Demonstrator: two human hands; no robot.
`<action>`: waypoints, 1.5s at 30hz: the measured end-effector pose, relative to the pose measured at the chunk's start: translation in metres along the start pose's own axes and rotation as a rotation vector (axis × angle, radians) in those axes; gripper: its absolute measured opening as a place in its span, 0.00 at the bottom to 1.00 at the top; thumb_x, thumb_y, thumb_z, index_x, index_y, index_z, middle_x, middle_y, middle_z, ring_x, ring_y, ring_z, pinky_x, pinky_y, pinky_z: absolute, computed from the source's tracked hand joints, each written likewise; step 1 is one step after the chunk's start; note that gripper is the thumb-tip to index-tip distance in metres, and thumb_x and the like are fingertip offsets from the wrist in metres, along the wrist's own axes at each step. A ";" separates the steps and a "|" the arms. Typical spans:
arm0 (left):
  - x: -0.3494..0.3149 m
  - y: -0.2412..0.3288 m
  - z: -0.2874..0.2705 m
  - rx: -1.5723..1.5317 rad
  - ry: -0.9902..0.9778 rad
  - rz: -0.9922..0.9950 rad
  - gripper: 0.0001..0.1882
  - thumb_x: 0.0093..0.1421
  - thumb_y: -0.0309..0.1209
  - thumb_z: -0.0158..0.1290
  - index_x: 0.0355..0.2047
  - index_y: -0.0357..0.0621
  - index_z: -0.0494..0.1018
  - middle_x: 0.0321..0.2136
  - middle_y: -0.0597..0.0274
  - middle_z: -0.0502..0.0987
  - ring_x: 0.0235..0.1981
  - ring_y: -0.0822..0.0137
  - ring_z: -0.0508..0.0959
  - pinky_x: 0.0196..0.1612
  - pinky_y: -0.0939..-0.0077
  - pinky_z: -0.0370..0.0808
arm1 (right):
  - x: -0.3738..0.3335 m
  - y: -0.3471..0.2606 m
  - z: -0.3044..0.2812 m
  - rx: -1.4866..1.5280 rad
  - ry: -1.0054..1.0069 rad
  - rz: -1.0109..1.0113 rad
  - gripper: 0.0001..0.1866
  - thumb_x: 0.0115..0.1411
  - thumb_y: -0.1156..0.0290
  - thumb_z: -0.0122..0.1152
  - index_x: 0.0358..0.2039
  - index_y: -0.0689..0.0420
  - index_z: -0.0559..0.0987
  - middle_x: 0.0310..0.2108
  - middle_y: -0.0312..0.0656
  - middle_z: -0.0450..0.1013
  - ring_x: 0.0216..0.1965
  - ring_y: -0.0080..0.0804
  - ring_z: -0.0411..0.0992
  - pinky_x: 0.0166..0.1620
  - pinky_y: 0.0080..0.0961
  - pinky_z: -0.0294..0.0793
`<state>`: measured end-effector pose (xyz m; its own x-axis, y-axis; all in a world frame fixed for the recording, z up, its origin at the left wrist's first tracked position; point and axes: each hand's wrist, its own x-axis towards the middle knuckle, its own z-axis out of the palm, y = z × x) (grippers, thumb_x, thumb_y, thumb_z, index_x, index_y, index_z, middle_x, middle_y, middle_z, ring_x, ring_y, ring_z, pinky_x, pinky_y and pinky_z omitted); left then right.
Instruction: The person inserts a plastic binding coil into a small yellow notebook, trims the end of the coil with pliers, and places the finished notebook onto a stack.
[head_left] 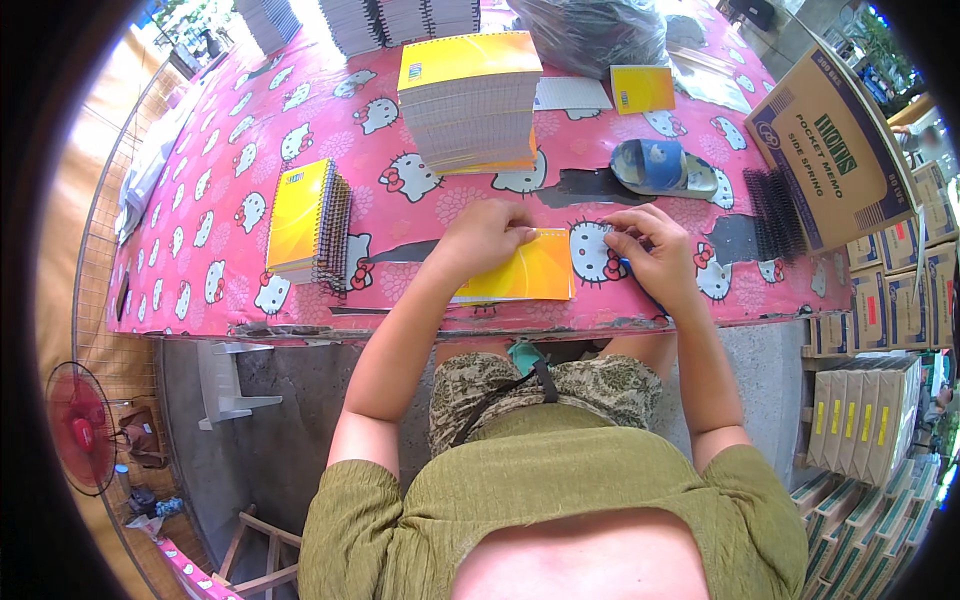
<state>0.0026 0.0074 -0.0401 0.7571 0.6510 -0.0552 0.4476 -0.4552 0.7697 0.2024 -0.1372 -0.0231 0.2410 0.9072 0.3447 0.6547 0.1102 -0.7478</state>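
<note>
**Hands at work on a yellow notepad at a pink-covered table**

A seated person in an olive-green top leans over a table (pixel 300 130) spread with a pink cartoon-cat cloth. A yellow notepad (pixel 525 272) lies flat near the table's front edge, directly before the person. The left hand (pixel 490 235) rests on the pad's upper left corner, fingers curled and pressing down on it. The right hand (pixel 655 250) sits just beside the pad's right edge, fingers bent and pinched close together at that edge; whether they grip something small there cannot be told from this view.

To the left of the pad stands a short stack of spiral-bound yellow notebooks (pixel 305 220). Behind the hands rises a taller pile of yellow-covered pads (pixel 470 100), and a single loose yellow cover (pixel 642 88) lies farther back to the right. A blue sandal (pixel 662 168) rests on the cloth beyond the right hand, near a bundle of black binding coils (pixel 775 212) and an open cardboard box (pixel 835 130). A red fan (pixel 80 428) stands on the floor at the lower left.
</note>
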 end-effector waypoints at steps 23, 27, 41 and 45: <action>-0.066 0.055 -0.007 0.409 0.659 0.412 0.07 0.51 0.23 0.58 0.30 0.48 0.80 0.29 0.66 0.80 0.38 0.66 0.78 0.50 0.69 0.64 | -0.019 -0.009 -0.008 0.232 -0.088 0.110 0.09 0.51 0.80 0.65 0.35 0.63 0.79 0.30 0.35 0.72 0.27 0.17 0.69 0.31 0.16 0.68; -0.068 0.036 0.014 0.295 0.680 0.366 0.08 0.50 0.24 0.58 0.31 0.51 0.80 0.31 0.70 0.78 0.42 0.66 0.74 0.57 0.54 0.53 | -0.018 -0.012 -0.004 0.136 -0.104 0.095 0.11 0.50 0.73 0.67 0.35 0.60 0.80 0.29 0.38 0.73 0.26 0.26 0.71 0.31 0.23 0.70; -0.128 0.047 0.000 0.259 0.676 0.308 0.14 0.45 0.23 0.60 0.33 0.54 0.82 0.28 0.73 0.78 0.35 0.68 0.74 0.60 0.56 0.48 | 0.021 -0.032 0.047 -0.385 -0.256 -0.039 0.22 0.45 0.62 0.68 0.41 0.56 0.77 0.41 0.42 0.68 0.44 0.41 0.71 0.40 0.38 0.75; -0.126 0.047 0.001 0.243 0.665 0.305 0.13 0.45 0.23 0.60 0.32 0.54 0.82 0.28 0.73 0.78 0.36 0.67 0.73 0.56 0.58 0.51 | 0.020 -0.025 0.050 -0.255 -0.139 -0.079 0.18 0.45 0.68 0.69 0.37 0.59 0.77 0.33 0.40 0.73 0.35 0.38 0.74 0.35 0.32 0.74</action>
<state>-0.0710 -0.0963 0.0024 0.4526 0.6681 0.5906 0.4151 -0.7440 0.5235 0.1552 -0.1015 -0.0262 0.0938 0.9487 0.3020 0.8303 0.0929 -0.5495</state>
